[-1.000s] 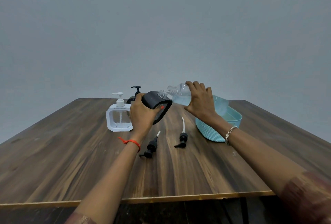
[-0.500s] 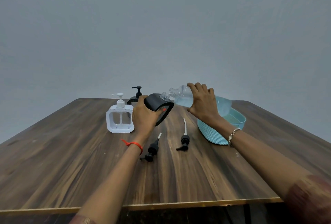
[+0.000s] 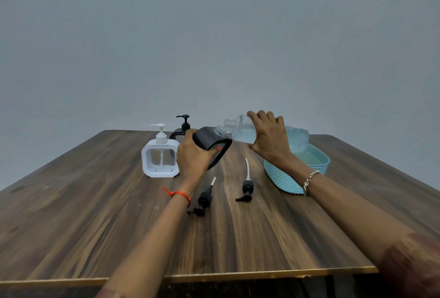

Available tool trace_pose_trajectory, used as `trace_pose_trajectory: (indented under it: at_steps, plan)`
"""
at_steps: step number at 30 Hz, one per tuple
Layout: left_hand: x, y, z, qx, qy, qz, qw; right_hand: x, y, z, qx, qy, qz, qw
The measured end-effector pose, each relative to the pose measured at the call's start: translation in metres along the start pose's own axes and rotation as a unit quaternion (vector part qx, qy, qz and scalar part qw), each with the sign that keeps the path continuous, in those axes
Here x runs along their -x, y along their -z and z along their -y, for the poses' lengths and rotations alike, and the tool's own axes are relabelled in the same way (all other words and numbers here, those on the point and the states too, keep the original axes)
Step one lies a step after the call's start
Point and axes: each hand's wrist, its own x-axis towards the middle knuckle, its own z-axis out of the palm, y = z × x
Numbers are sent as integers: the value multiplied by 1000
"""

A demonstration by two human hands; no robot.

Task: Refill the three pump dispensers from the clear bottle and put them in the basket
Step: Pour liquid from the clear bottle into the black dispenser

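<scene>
While the left hand wraps its fingers round the tilted black dispenser, the right hand clasps the clear bottle. Its mouth sits just above the left fingers.

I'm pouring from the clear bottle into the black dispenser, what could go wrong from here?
The left hand tilts the black dispenser while the right hand tips the clear bottle; if either wavers, liquid may miss the opening and spill on the table. Two loose pump heads lie below, so drips or a forearm could hit them.
</scene>
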Motion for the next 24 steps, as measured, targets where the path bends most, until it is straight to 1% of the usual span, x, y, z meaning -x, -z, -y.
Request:
trace_pose_trajectory:
  at_steps: [15, 24]
  plan:
    - [1, 0, -1, 10, 12, -3, 1000, -1, 6, 0, 5, 15, -11, 1000]
    - [3, 2, -2, 20, 21, -6, 1000, -4, 8, 0, 7, 17, 10, 1000]
